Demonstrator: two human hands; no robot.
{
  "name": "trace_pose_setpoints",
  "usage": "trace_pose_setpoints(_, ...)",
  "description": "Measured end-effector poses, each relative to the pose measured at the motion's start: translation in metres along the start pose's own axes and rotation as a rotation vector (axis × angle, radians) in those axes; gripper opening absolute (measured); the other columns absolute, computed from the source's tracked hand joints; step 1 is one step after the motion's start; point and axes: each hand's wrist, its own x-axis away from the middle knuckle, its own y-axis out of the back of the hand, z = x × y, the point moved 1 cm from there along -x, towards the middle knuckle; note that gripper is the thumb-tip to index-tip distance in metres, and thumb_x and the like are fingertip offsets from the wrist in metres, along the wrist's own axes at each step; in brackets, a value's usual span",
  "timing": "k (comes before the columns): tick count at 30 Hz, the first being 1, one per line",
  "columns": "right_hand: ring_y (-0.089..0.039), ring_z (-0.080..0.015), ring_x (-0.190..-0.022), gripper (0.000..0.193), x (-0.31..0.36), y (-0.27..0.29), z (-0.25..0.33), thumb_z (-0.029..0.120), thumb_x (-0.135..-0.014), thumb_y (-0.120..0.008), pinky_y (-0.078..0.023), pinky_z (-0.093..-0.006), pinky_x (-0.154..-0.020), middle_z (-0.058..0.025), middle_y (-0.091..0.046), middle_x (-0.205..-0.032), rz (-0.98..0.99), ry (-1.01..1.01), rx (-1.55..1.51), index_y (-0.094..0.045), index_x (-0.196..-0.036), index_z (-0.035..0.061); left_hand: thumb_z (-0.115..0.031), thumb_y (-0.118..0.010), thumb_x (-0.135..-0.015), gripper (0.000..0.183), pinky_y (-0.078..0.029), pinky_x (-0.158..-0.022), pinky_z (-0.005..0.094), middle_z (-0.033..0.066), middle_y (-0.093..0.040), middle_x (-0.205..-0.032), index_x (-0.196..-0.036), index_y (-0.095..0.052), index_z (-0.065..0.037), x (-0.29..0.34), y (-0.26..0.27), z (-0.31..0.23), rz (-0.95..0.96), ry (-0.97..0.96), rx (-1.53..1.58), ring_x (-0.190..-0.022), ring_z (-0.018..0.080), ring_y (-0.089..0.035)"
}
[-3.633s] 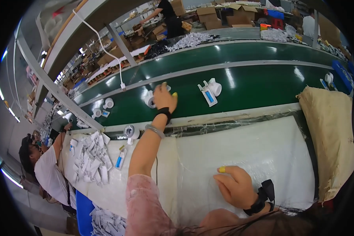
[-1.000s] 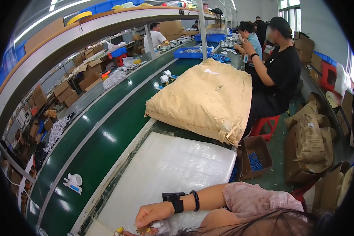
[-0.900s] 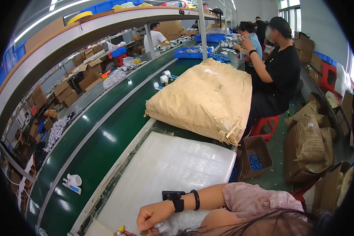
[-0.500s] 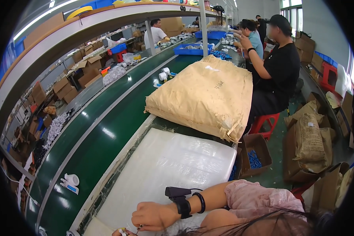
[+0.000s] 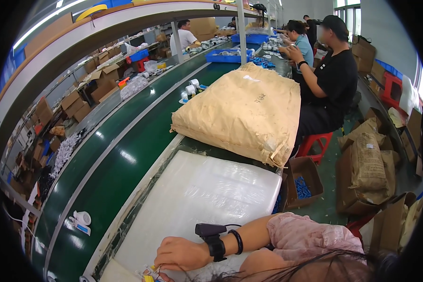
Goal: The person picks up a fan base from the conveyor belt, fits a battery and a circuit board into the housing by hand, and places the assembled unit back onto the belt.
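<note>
Since the frame half a second back, head view has tilted slightly; hand (image 5: 181, 254) sits a touch further right and lower, wristband and bracelet more exposed.

Left to right:
- Green conveyor belt (image 5: 122, 164) runs diagonally from lower left to upper right. A small white-and-blue part (image 5: 80, 222) lies on it, well apart from the hand, across the belt's edge rail.
- Small yellow-and-white pieces (image 5: 148, 272) lie at the bottom edge on the white padded surface (image 5: 197, 192), touching or just under the fingertips. They lie below and slightly left of the hand. Their long axis cannot be read; too small and partly cut by the frame.
- Only one hand is in view, forearm entering from the right across the lower frame, so by its entry most likely the right. Grip: fingers curled down, narrow, pinching at or resting on the pieces; whether they are actually held I cannot tell. Other hand not in view.
- Black wrist device (image 5: 212, 237) and dark bracelet sit behind the hand.
- Beyond the pad, a large tan sack (image 5: 244, 113) lies on the bench, well apart.
- Right: cardboard box with blue parts (image 5: 301, 184) on the floor; seated co-worker in black (image 5: 336, 84) at the line.

Nothing stands between hand and pieces.
</note>
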Motion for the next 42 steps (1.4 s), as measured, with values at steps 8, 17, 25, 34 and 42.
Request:
trace_pose_setpoints(8, -0.056, -0.0230, -0.085, 0.018, 0.001, -0.004, 0.000, 0.008, -0.086, -0.060, -0.042, -0.0354, -0.082, -0.0055, -0.057, -0.089, -0.001, 0.031, -0.048, -0.060, -0.104, 0.0066, -0.019, -0.053, -0.094, 0.024, -0.048, -0.051, 0.0315, 0.0097, -0.059, -0.081, -0.114, -0.050, -0.005, -0.005, 0.015, 0.008, 0.069, -0.044, -0.101, -0.063, 0.0195, -0.058)
trace_pose_setpoints(17, -0.057, -0.0211, -0.085, 0.019, 0.004, -0.006, -0.002, 0.007, -0.084, -0.061, -0.042, -0.0344, -0.083, -0.0030, -0.058, -0.088, 0.003, 0.064, -0.032, -0.060, -0.103, 0.0091, -0.013, -0.057, -0.089, 0.027, -0.047, -0.052, 0.0294, 0.0083, -0.059, -0.081, -0.113, -0.050, -0.004, -0.007, 0.016, 0.010, 0.086, -0.091, -0.140, -0.063, 0.0176, -0.057)
trace_pose_setpoints(25, -0.061, -0.0222, -0.089, 0.019, -0.005, 0.004, 0.002, 0.009, -0.081, -0.064, -0.046, -0.0376, -0.088, -0.0030, -0.064, -0.092, 0.122, 0.098, 0.023, -0.065, -0.100, 0.0093, -0.018, -0.061, -0.087, 0.039, -0.051, -0.063, 0.0302, 0.0086, -0.058, -0.092, -0.120, -0.046, -0.003, -0.005, 0.025, 0.021, 0.134, -0.150, -0.014, -0.077, 0.0175, -0.058)
trace_pose_setpoints(34, -0.063, -0.0243, -0.085, 0.020, -0.007, 0.011, 0.003, 0.001, -0.074, -0.072, -0.050, -0.0401, -0.085, -0.0056, -0.067, -0.097, 0.204, 0.048, -0.014, -0.068, -0.093, 0.0067, -0.016, -0.053, -0.089, 0.047, -0.052, -0.066, 0.0329, 0.0113, -0.057, -0.098, -0.131, -0.037, -0.003, -0.001, -0.001, 0.015, 0.202, -0.397, -0.178, -0.078, 0.0180, -0.059)
trace_pose_setpoints(42, -0.060, -0.0293, -0.090, 0.025, -0.006, 0.005, 0.006, 0.000, -0.070, -0.076, -0.051, -0.0393, -0.083, -0.0080, -0.062, -0.096, 0.159, 0.050, -0.018, -0.067, -0.093, 0.0074, -0.005, -0.046, -0.091, 0.048, -0.051, -0.071, 0.0316, 0.0093, -0.056, -0.100, -0.137, -0.031, -0.005, 0.000, 0.001, 0.018, 0.232, -0.375, -0.177, -0.084, 0.0167, -0.057)
